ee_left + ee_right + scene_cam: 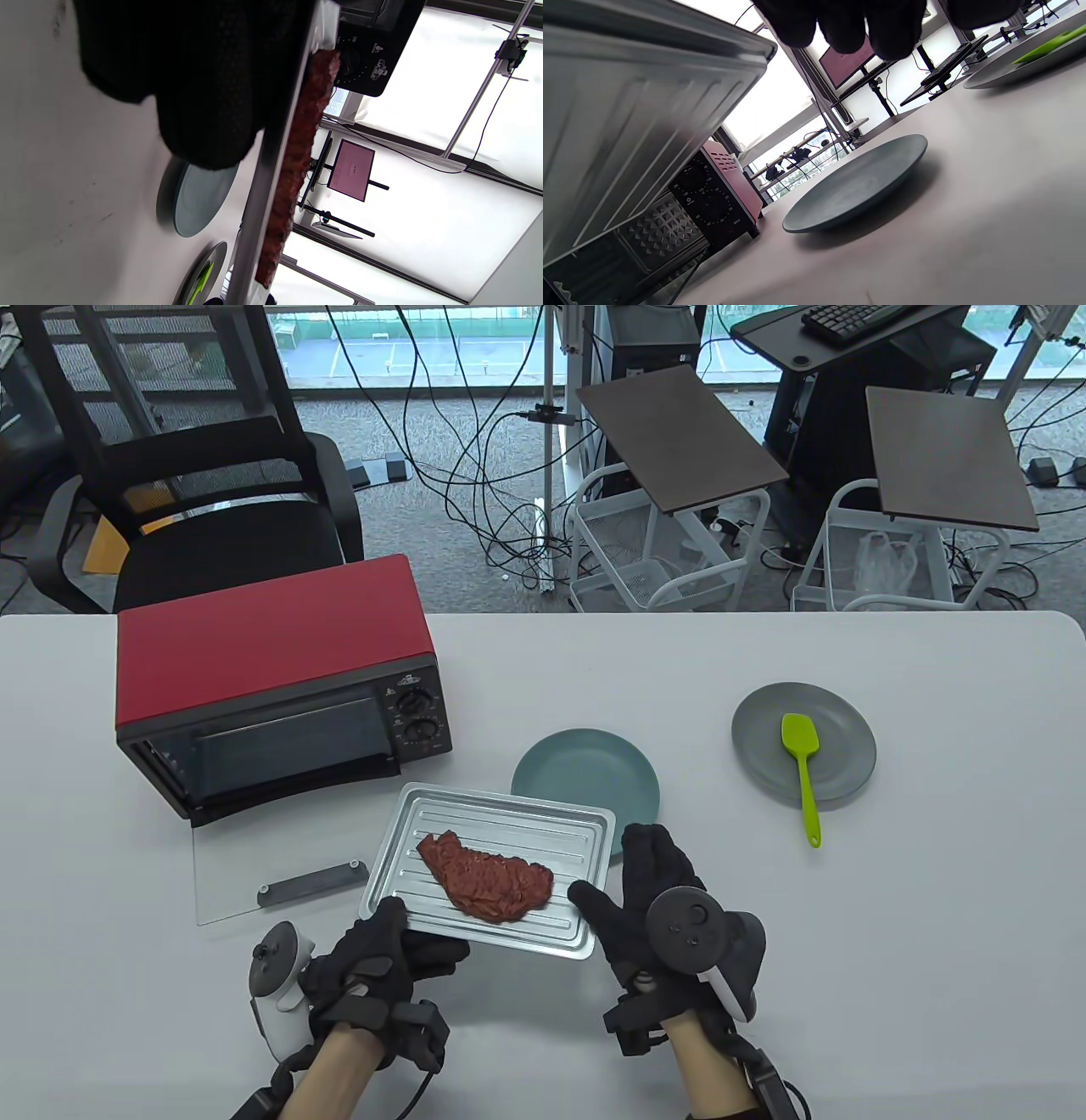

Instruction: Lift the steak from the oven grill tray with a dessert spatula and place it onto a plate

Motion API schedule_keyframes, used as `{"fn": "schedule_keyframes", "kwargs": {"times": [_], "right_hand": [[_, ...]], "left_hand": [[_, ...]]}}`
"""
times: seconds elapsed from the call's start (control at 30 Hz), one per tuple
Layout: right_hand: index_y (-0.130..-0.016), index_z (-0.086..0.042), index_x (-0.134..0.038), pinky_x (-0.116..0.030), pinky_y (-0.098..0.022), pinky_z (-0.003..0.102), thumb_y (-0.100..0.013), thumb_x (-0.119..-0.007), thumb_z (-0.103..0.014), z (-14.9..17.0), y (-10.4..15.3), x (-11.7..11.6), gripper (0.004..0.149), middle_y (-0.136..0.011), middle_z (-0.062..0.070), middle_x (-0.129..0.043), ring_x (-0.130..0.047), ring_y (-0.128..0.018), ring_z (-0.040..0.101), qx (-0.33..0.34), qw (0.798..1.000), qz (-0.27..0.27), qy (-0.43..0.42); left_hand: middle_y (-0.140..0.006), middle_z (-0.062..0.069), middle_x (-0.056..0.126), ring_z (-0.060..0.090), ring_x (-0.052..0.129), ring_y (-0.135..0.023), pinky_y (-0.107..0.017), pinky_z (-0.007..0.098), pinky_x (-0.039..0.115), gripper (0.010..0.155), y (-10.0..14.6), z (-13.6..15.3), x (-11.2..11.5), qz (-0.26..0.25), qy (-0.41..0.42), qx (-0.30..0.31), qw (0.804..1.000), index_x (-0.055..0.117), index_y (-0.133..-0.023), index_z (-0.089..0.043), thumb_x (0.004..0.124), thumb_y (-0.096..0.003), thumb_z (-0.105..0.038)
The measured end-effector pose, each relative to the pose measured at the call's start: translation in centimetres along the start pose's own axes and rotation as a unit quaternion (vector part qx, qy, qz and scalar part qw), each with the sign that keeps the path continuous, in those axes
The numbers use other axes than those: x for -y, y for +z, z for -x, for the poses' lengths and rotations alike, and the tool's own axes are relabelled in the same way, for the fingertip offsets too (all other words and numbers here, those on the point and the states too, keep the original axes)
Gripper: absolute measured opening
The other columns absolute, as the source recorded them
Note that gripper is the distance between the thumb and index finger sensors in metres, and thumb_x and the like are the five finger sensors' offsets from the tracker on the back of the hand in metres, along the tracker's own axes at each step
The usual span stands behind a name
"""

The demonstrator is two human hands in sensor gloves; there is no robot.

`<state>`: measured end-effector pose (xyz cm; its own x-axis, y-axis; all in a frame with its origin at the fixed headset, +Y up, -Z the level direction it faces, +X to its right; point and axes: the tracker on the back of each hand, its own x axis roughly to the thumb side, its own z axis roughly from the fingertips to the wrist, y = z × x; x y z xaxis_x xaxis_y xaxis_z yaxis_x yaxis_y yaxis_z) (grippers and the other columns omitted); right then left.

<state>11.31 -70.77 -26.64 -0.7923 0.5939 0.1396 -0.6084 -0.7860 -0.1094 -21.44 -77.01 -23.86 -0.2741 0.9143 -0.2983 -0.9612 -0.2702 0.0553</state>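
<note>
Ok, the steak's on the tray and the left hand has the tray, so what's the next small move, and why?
Probably set the tray down on the table, then send the right hand to the green spatula. The left hand grips the tray's near edge and the tray is held off the table. The steak lies on it, the right hand is open and holds nothing, and the spatula rests untouched on the grey plate.

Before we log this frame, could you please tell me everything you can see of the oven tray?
The oven tray is a shiny, ribbed rectangular metal pan with a raised rim. The steak lies in it. The left hand grips its near left corner; the right hand is beside its right edge. The right wrist view shows it lifted off the table, tilted.
</note>
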Motion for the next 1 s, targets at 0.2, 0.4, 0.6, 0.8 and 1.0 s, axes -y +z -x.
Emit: {"fn": "schedule_keyframes", "kwargs": {"times": [0.2,0.4,0.6,0.8,1.0], "right_hand": [[-0.106,-0.016,-0.057,-0.059,-0.063,0.072,-0.053,-0.070,-0.062,0.3,-0.2,-0.2,0.071,-0.103,0.023,-0.070,-0.073,-0.088,0.050,-0.011,0.998,-0.019,-0.065],[-0.101,-0.015,-0.063,-0.067,-0.061,0.065,-0.055,-0.076,-0.050,0.3,-0.4,-0.6,0.060,-0.087,0.018,-0.086,-0.090,-0.069,0.040,-0.013,0.997,-0.021,-0.076],[-0.094,-0.010,-0.070,-0.078,-0.054,0.055,-0.053,-0.081,-0.040,0.6,-0.6,-0.6,0.051,-0.065,0.004,-0.096,-0.100,-0.045,0.024,-0.035,0.991,-0.026,-0.123],[-0.088,-0.005,-0.073,-0.086,-0.045,0.046,-0.053,-0.086,-0.026,1.7,-0.9,-0.7,0.043,-0.051,-0.003,-0.099,-0.103,-0.030,0.017,-0.077,0.971,-0.055,-0.219],[-0.084,-0.003,-0.076,-0.088,-0.042,0.044,-0.052,-0.087,-0.022,2.1,-1.0,0.2,0.039,-0.046,-0.002,-0.100,-0.103,-0.024,0.017,-0.083,0.971,-0.027,-0.224]], "left_hand": [[-0.070,0.000,0.096,0.014,0.113,-0.053,-0.045,0.040,0.091,0.047,0.0,-0.1,0.2,0.010,-0.005,0.010,1.000,0.059,-0.084,-0.009,0.064,-0.0551,-0.046],[-0.071,0.001,0.095,0.015,0.112,-0.053,-0.045,0.040,0.091,0.047,0.1,0.1,0.2,0.006,-0.008,0.005,1.000,0.059,-0.084,-0.009,0.064,-0.0548,-0.046],[-0.072,0.001,0.095,0.017,0.112,-0.054,-0.046,0.041,0.090,0.047,-0.2,0.5,0.3,0.015,-0.005,-0.010,1.000,0.058,-0.085,-0.010,0.064,-0.0550,-0.046],[-0.073,0.001,0.095,0.017,0.112,-0.055,-0.046,0.041,0.089,0.047,-0.3,0.3,0.6,0.024,-0.025,0.000,0.999,0.058,-0.086,-0.011,0.065,-0.0550,-0.046],[-0.074,0.003,0.097,0.024,0.111,-0.054,-0.047,0.047,0.086,0.050,-0.7,0.4,0.6,0.032,-0.042,-0.002,0.999,0.064,-0.088,-0.013,0.070,-0.0544,-0.050]]}}
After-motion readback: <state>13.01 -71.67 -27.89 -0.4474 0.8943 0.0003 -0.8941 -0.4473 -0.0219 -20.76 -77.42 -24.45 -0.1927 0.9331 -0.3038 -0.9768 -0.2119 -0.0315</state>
